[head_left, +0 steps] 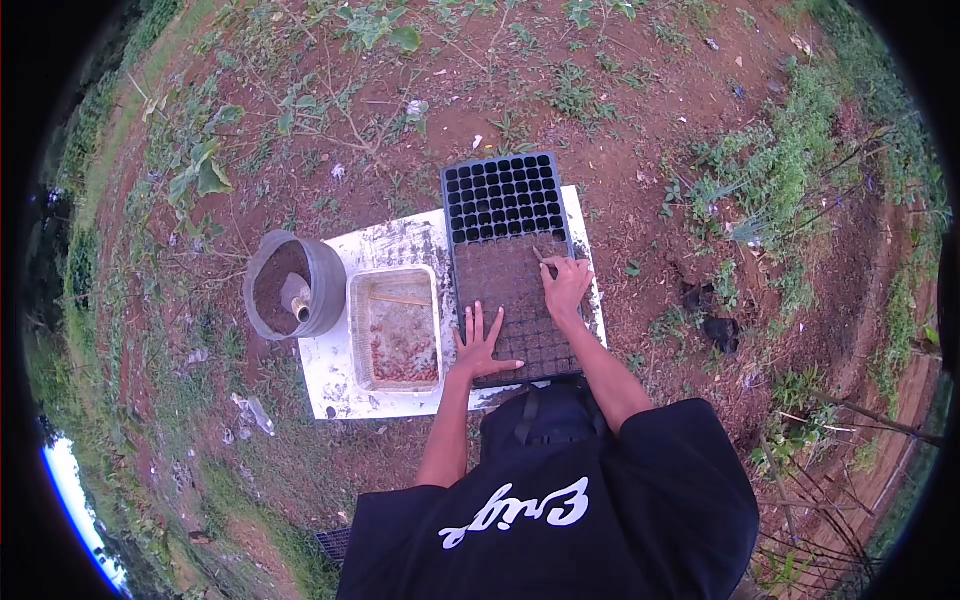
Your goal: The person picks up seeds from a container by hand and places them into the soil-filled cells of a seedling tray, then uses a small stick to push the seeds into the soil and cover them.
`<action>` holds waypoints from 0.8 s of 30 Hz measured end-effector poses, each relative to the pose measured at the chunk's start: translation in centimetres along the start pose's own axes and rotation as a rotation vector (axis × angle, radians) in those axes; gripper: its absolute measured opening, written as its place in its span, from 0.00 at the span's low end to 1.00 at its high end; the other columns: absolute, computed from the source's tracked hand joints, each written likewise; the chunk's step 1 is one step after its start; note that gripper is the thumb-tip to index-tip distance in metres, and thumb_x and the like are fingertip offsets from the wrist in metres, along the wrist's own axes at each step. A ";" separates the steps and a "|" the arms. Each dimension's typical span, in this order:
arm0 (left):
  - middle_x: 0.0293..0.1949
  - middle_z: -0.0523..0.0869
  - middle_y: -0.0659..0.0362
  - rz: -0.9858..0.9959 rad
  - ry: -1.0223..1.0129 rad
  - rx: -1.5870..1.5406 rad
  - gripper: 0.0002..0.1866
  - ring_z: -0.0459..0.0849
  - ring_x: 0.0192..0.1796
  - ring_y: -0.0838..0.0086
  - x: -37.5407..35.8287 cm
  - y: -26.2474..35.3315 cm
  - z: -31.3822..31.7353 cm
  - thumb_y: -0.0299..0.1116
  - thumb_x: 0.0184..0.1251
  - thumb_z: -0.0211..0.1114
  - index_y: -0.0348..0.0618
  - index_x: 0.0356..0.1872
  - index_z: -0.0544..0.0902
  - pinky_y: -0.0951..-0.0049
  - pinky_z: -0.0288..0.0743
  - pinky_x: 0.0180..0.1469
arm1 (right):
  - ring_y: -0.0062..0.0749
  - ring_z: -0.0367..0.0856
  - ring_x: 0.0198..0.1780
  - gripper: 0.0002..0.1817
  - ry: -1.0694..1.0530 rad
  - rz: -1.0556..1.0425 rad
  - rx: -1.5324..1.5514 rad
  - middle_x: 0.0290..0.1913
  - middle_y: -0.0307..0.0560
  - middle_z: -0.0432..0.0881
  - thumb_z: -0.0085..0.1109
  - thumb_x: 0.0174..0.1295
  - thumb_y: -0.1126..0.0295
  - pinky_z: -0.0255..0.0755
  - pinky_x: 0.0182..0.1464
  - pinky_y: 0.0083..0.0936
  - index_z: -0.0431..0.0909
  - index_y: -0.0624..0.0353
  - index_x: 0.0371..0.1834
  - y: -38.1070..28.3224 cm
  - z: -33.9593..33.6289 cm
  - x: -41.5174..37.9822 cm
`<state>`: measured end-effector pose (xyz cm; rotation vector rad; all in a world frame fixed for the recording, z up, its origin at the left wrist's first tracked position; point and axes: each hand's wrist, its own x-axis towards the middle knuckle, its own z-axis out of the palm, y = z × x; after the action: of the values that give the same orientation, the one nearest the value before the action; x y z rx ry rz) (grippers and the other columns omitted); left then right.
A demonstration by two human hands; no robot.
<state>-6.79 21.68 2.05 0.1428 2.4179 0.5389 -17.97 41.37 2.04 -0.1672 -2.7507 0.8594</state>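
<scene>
A black seedling tray (pixel 455 200) lies lengthwise before me. Its far cells are bare, while brown soil (pixel 490 265) fills the cells from the middle to the near end. My left hand (pixel 480 348) rests on the near left part of the tray with its fingers spread. Over the soil at the right edge, my right hand (pixel 567 285) pinches a short thin stick (pixel 538 255), its tip angled toward the filled cells. Left of the tray stands a pale rectangular basket (pixel 353 335) with small reddish bits, perhaps seeds, and a thin stick (pixel 400 300) inside.
A white board (pixel 325 375) supports the tray and basket. At its left is a grey bucket (pixel 335 290) of dark soil with a scoop (pixel 297 292) in it. Leafy plants (pixel 205 170) grow beyond on the left, weeds (pixel 770 190) on the right.
</scene>
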 end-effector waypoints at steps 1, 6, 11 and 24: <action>0.78 0.20 0.46 0.000 0.002 0.002 0.72 0.18 0.79 0.51 0.0 0.0 0.0 0.83 0.33 0.65 0.68 0.80 0.36 0.27 0.26 0.71 | 0.39 0.72 0.48 0.06 0.002 0.000 0.002 0.39 0.38 0.82 0.70 0.54 0.66 0.59 0.53 0.39 0.84 0.48 0.34 -0.1 0.0 0.1; 0.78 0.21 0.47 0.005 0.004 -0.005 0.72 0.18 0.79 0.51 0.1 0.0 0.0 0.83 0.33 0.65 0.68 0.80 0.37 0.28 0.26 0.71 | 0.39 0.72 0.48 0.07 0.024 0.087 -0.004 0.36 0.38 0.83 0.72 0.51 0.65 0.58 0.53 0.39 0.85 0.48 0.33 0.1 0.4 0.5; 0.77 0.20 0.44 -0.001 -0.024 0.002 0.72 0.16 0.78 0.49 -0.1 0.1 -0.3 0.82 0.35 0.65 0.65 0.80 0.36 0.29 0.25 0.72 | 0.37 0.73 0.46 0.06 0.066 0.181 0.029 0.33 0.36 0.84 0.71 0.52 0.64 0.58 0.52 0.38 0.85 0.48 0.31 0.4 0.6 1.2; 0.78 0.21 0.46 0.009 0.015 -0.009 0.72 0.18 0.79 0.50 0.1 -0.2 0.3 0.83 0.32 0.65 0.68 0.80 0.38 0.27 0.26 0.71 | 0.38 0.72 0.50 0.07 0.081 0.243 0.143 0.42 0.38 0.85 0.70 0.55 0.64 0.59 0.55 0.38 0.88 0.45 0.37 2.2 0.2 3.9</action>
<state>-6.66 21.59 1.70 0.1467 2.4299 0.5563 -21.71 43.85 1.44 -0.5051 -2.6169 1.0810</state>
